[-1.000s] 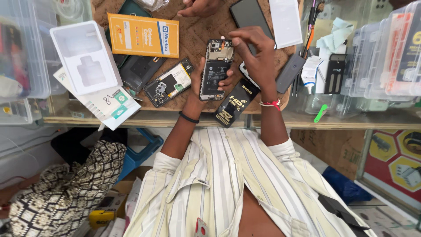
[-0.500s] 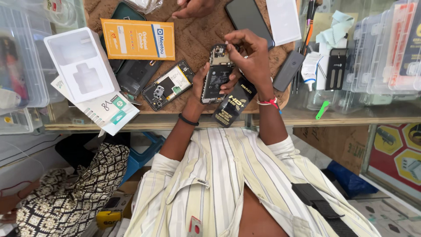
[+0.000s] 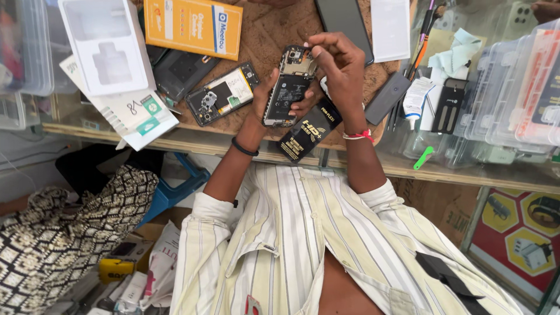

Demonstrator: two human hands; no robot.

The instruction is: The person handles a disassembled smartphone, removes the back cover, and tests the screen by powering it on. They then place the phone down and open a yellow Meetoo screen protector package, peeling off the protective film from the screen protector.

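Left hand (image 3: 269,96) gripping opened phone (image 3: 287,87), right hand (image 3: 341,61) pinching at its top — could easily slip and tear something there.

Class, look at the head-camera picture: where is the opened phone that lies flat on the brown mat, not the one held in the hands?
The opened phone on the mat lies left of centre, just left of the left hand, below the orange box and right of the white box.

left hand (image 3: 274,96) mostly hidden behind opened phone (image 3: 287,87); orange box (image 3: 194,24) cut off at top.
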